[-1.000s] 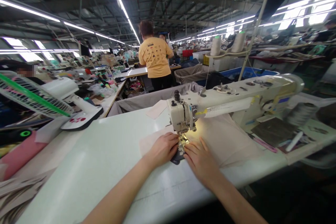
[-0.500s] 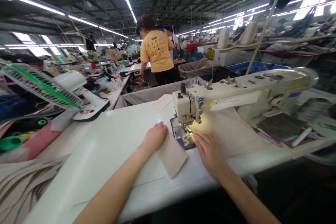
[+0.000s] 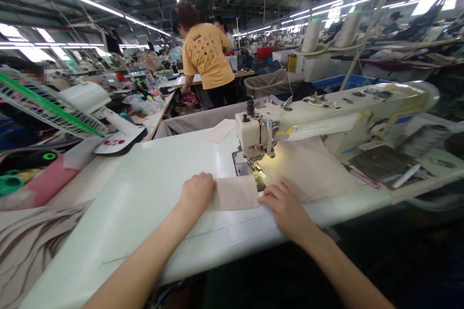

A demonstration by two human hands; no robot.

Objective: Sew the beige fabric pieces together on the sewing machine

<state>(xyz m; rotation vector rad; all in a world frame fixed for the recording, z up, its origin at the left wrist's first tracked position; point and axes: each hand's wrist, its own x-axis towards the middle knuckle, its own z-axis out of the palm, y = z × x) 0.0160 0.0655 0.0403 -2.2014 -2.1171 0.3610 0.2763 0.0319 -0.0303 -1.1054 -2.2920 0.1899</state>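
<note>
A small beige fabric piece (image 3: 236, 194) lies crosswise on the table, just in front of the needle area of the sewing machine (image 3: 250, 137). My left hand (image 3: 197, 194) is closed on its left end, the fingers curled under and partly hidden. At the opposite end, my right hand (image 3: 286, 206) pinches the near right corner between thumb and fingers. A larger beige fabric panel (image 3: 308, 169) lies flat under the machine arm, right beside my right hand. The machine's lamp lights the metal needle plate (image 3: 260, 184).
Another small beige piece (image 3: 221, 131) rests behind on the pale table (image 3: 155, 169). A fan (image 3: 119, 140) stands at left, above stacked beige cloth (image 3: 29, 251). Pink-handled snips (image 3: 364, 178) lie right. A co-worker in a yellow shirt (image 3: 208, 55) stands beyond a fabric-lined bin.
The small fabric piece has turned from slanting toward me to lying crosswise before the needle. My left hand moved left and nearer; my right hand now pinches the piece's corner.
</note>
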